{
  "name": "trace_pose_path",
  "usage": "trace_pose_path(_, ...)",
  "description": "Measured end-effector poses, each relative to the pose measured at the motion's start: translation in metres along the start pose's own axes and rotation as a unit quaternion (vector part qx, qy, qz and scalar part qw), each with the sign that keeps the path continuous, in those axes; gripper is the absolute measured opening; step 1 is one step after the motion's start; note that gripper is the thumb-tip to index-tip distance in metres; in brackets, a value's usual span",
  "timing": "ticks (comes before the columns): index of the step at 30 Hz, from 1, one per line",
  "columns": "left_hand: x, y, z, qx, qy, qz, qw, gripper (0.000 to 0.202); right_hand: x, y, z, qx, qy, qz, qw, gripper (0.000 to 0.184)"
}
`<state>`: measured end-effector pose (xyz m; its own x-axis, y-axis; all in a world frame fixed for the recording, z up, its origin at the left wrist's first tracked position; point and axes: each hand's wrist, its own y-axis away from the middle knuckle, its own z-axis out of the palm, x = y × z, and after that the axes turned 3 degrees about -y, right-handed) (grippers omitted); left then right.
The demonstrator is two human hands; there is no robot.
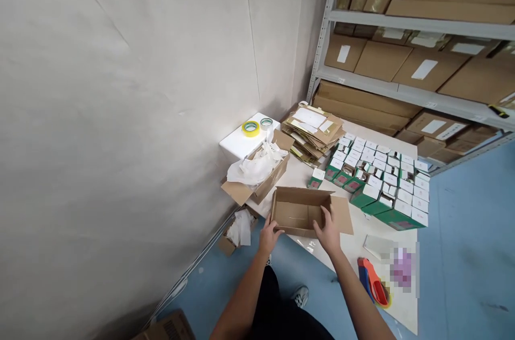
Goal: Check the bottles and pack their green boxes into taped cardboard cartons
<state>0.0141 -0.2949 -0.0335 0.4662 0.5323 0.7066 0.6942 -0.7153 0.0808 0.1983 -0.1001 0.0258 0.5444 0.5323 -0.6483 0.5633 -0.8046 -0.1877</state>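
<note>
An open, empty cardboard box (pixel 300 210) sits at the near edge of a white table (pixel 354 246), its flaps spread outward. My left hand (pixel 269 234) grips the box's near left corner, fingers curled over the rim. My right hand (pixel 328 230) holds the near right wall, fingers hooked over its top edge. Just behind the box stand many small green-and-white cartons (pixel 382 179), packed in rows.
A red and blue tape dispenser (pixel 372 281) lies at the table's near right. A stack of flattened cardboard (pixel 311 133), a box of white wrapping (pixel 257 171) and two tape rolls (pixel 255 126) sit behind. Metal shelving (pixel 414 23) with brown boxes stands at right.
</note>
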Motion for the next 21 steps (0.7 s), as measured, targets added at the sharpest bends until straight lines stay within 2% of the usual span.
trace_pose_path(4,-0.011,-0.016,-0.017,-0.025,-0.025,-0.055,0.998,0.011,-0.065,-0.076,0.008,-0.048,0.003,-0.081,0.996,0.058)
trace_pose_path(7,-0.012,-0.029,-0.018,-0.067,-0.038,-0.063,0.995,0.015,-0.104,-0.135,0.026,-0.049,0.004,-0.133,0.990,0.057)
trace_pose_path(11,-0.009,-0.044,-0.012,-0.104,-0.038,-0.056,0.992,0.025,-0.137,-0.213,0.062,-0.083,0.023,-0.139,0.987,0.060)
trace_pose_path(14,-0.007,-0.056,-0.010,-0.123,-0.035,-0.061,0.990,0.021,-0.152,-0.262,0.087,-0.139,0.069,-0.123,0.980,0.066)
trace_pose_path(16,-0.007,-0.064,-0.010,-0.135,-0.033,-0.061,0.988,0.016,-0.159,-0.285,0.101,-0.177,0.109,-0.099,0.973,0.073)
trace_pose_path(18,-0.007,-0.072,-0.011,-0.137,-0.027,-0.058,0.989,0.012,-0.165,-0.298,0.112,-0.213,0.142,-0.075,0.964,0.072)
trace_pose_path(21,-0.009,-0.079,-0.011,-0.122,-0.012,-0.044,0.992,0.013,-0.170,-0.302,0.123,-0.244,0.173,-0.055,0.952,0.050)
